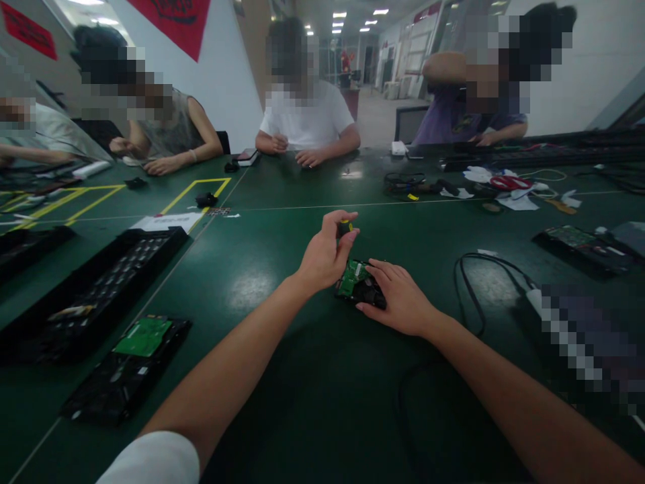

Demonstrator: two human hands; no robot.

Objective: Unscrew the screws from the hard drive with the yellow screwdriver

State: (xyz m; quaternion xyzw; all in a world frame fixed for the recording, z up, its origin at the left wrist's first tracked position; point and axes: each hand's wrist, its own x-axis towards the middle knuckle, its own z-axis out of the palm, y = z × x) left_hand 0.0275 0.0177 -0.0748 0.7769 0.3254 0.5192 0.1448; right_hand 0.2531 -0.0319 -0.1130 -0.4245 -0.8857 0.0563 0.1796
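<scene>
My left hand is closed round a screwdriver, its black and yellow handle showing between thumb and fingers. Below that hand, a hard drive lies on the green table with its green circuit board facing up. The screwdriver's tip is hidden, so I cannot tell whether it touches the drive. My right hand grips the drive's right side, fingers along the far edge and thumb at the near edge.
To the left lie another drive in a black caddy and a long black tray. A black cable and a blurred-out object are at right. Another drive and tangled cables lie beyond. Several people sit opposite.
</scene>
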